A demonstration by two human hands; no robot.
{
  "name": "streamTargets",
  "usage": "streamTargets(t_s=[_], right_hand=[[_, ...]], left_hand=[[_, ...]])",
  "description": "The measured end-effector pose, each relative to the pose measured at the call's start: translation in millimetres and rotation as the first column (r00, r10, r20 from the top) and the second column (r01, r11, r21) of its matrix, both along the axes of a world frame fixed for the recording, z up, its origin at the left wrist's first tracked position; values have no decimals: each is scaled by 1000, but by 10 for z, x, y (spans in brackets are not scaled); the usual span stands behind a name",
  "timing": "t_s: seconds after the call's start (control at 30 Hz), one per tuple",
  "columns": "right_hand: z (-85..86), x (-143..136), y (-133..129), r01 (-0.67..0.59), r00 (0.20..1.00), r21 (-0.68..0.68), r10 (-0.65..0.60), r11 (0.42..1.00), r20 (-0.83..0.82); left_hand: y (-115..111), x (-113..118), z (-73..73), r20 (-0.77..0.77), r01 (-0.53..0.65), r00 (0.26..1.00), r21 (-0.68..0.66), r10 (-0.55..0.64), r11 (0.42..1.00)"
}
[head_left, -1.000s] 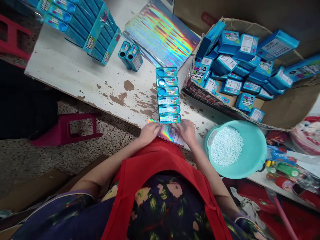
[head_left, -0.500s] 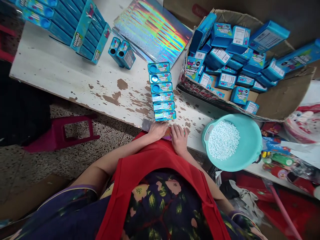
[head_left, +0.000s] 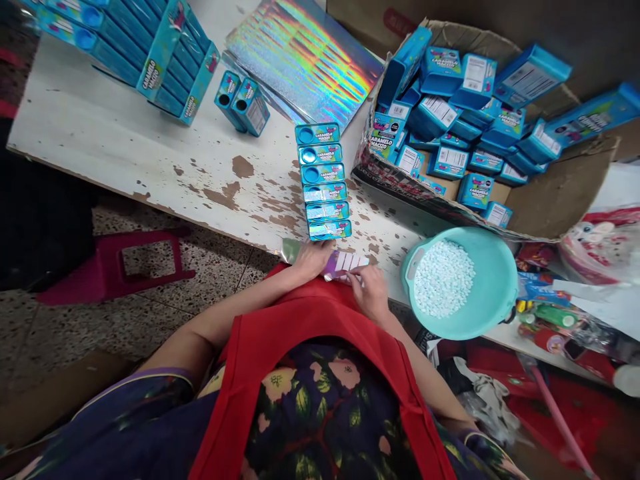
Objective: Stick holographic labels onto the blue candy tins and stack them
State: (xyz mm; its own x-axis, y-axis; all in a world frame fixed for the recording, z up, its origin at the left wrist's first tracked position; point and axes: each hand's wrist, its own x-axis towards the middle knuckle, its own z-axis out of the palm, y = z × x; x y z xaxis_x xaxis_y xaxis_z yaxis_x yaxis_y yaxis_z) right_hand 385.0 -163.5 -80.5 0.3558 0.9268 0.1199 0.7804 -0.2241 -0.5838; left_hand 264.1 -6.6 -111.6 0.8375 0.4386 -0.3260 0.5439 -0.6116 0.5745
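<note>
A shiny sheet with white strips (head_left: 350, 261) lies at the table's front edge. My left hand (head_left: 313, 260) rests on the sheet's left part, fingers spread low against it. With thumb and fingertips together, my right hand (head_left: 369, 287) pinches the sheet's right edge or a strip there; which one is too small to tell. Just beyond my left hand, a column of several blue tins (head_left: 324, 173) runs away from me. The nearest tins carry shiny strips across their lids, while the far ones show round clear windows.
Holographic sheets (head_left: 305, 57) lie behind the tins. A cardboard box (head_left: 560, 207) full of blue packets stands at the back right, above a turquoise tub (head_left: 493, 287) of white pellets. Two upright packets (head_left: 255, 110) and stacked blue boxes (head_left: 127, 53) are at left.
My right hand has lifted and shifted slightly right, from lying flat to a pinch, uncovering the white strips on the sheet. My left hand has barely moved.
</note>
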Motion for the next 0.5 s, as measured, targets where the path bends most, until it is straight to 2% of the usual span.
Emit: streamTargets(t_s=[0.07, 0.1, 0.17, 0.2, 0.27, 0.37, 0.43, 0.5], right_hand=[[305, 88, 44, 61, 986, 19, -57, 998, -159], [447, 131, 67, 69, 970, 20, -62, 997, -237], [690, 206, 116, 57, 936, 14, -49, 998, -347], [785, 236, 145, 47, 924, 7, -40, 999, -380], [921, 274, 220, 32, 912, -1, -29, 999, -410], [1006, 281, 416, 68, 900, 12, -56, 998, -431], [1002, 263, 621, 120, 893, 46, -87, 992, -442], [966, 247, 885, 151, 888, 88, -96, 985, -449]], left_hand=[[-56, -50, 190, 204, -37, 975, -239, 88, 970], [-79, -67, 304, 283, -11, 950, -384, 129, 923], [-106, -75, 546, 325, 46, 928, -590, 185, 806], [-104, -68, 663, 301, 40, 933, -632, 198, 774], [-68, -46, 876, 236, -24, 947, -627, 219, 779], [67, -47, 1123, 194, -131, 940, -556, 281, 821], [204, -79, 1225, 189, -203, 920, -520, 343, 830], [379, -116, 1269, 213, -285, 883, -465, 418, 838]])
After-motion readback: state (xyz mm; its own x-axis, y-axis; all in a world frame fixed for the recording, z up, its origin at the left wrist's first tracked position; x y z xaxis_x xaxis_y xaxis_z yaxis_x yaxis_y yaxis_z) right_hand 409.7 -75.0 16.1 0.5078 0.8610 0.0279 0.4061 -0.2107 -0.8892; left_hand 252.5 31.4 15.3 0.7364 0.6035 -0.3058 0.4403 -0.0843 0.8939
